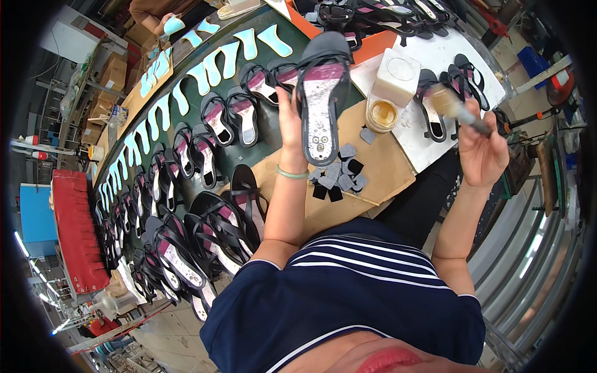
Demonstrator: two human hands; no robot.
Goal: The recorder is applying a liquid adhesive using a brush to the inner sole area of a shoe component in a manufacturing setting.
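Observation:
My left hand (290, 127) grips a black sandal (322, 109) by its side and holds it up above the bench, its bare white and purple insole toward me. In my right hand (482, 155), raised on the other side, is a brush (453, 107) with pale bristles, slightly blurred. Between the hands stands a small open jar (382, 114) of amber liquid, which looks like glue, next to a white block-shaped container (398, 73). Small grey and black pads (339, 173) lie in a loose pile on the cardboard (388, 165), below the held sandal.
Rows of sandals (217, 118) and pale blue-edged insoles (180, 96) line the dark green table (249, 152). More sandals hang close by my left arm (186, 248). Others lie on a white board (491, 102) at right. Another person's hand (166, 23) shows at the far left.

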